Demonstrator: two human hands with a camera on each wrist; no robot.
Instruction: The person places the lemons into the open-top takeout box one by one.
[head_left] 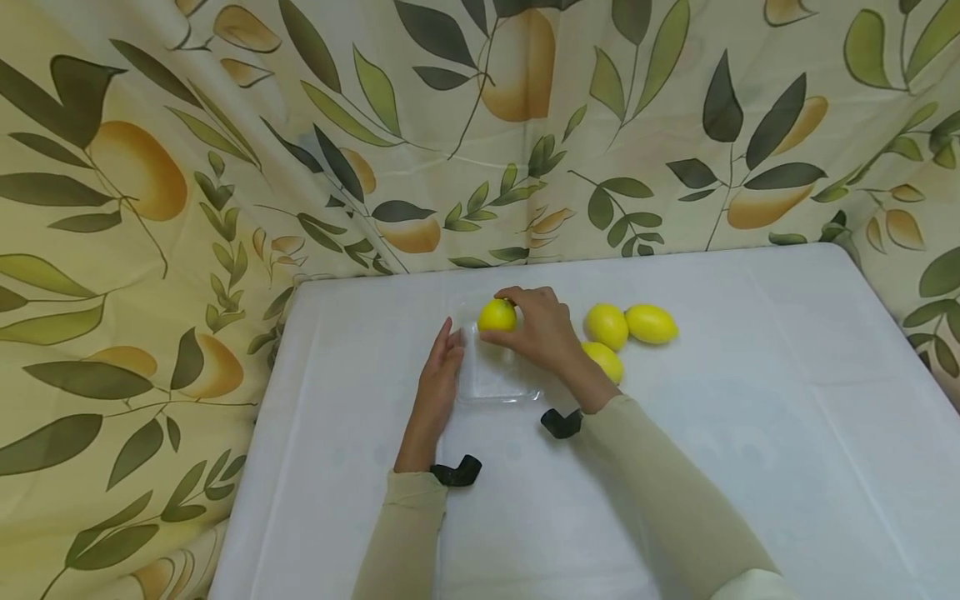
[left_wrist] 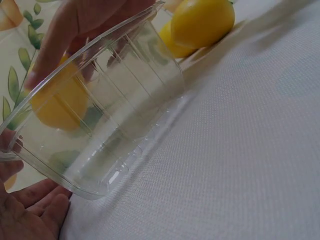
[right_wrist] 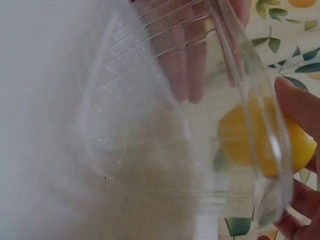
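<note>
My right hand (head_left: 542, 329) pinches a yellow lemon (head_left: 497, 316) between thumb and fingers, over the far part of a clear plastic container (head_left: 495, 390). In the right wrist view the held lemon (right_wrist: 267, 137) shows partly through the clear wall, at the rim. My left hand (head_left: 438, 387) lies along the container's left side, its fingers extended and touching it. Through the plastic in the right wrist view, the left fingers (right_wrist: 187, 65) look straight. The container stands on the white cloth, and no other lemon shows inside it.
Right of the container, three more lemons sit close together: one at the back (head_left: 607, 326), one farther right (head_left: 652, 324) and one nearer (head_left: 603, 361), partly behind the right wrist. A white cloth covers the table (head_left: 750, 467). A leaf-patterned curtain (head_left: 480, 183) hangs behind.
</note>
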